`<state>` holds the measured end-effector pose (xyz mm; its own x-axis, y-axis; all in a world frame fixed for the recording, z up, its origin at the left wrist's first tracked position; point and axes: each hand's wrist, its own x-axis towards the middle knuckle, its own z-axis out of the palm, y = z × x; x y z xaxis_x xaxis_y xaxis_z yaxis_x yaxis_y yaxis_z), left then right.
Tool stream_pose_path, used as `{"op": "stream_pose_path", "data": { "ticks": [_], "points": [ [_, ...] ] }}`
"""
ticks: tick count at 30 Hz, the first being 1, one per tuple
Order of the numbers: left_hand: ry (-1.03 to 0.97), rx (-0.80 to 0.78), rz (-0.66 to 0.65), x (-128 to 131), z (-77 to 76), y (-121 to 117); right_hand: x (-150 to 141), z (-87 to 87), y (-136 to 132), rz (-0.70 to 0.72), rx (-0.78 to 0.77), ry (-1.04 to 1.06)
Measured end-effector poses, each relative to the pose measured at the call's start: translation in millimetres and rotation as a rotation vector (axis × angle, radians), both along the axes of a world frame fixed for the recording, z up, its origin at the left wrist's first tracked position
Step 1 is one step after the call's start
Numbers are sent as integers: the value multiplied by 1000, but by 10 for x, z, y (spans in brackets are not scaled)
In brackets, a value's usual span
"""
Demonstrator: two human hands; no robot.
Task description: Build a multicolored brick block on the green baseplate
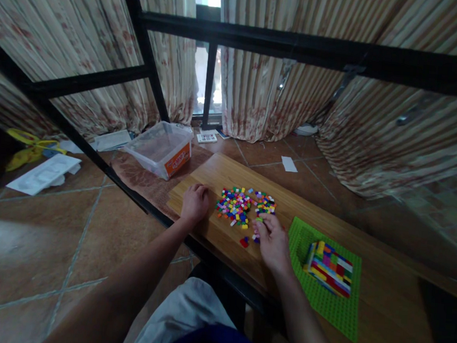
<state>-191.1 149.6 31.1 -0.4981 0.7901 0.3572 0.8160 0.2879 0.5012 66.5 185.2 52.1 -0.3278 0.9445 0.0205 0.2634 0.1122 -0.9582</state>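
My left hand (196, 203) rests on the left end of the wooden table, its fingers curled in and nothing showing in them. Right of it lies a loose pile of small coloured toy bricks (233, 205). My right hand (273, 242) is over the pile's right part, thumb and fingers pinched together on a small greenish toy brick (260, 219), mostly covered by the fingertips. A few red and blue bricks (244, 242) lie apart, nearer to me. To the right, a block built of many-coloured bricks (331, 268) stands on a green baseplate (336, 314).
A clear plastic bin (150, 146) with an orange label stands on a brown mat beyond the wooden table (381, 297). A dark flat object (443, 318) lies at the table's right. Black metal bars (264, 36) cross in front of striped curtains. White trays (44, 174) lie on the tiled floor.
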Motion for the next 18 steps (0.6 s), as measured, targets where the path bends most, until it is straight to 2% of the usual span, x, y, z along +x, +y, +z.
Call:
{"op": "stream_pose_path", "data": {
  "ticks": [11, 18],
  "points": [
    [-2, -7, -9, 4, 11, -18, 1, 9, -89, -67, -153, 178],
    [-1, -3, -5, 10, 29, -9, -11, 55, -104, -72, -139, 220]
  ]
}}
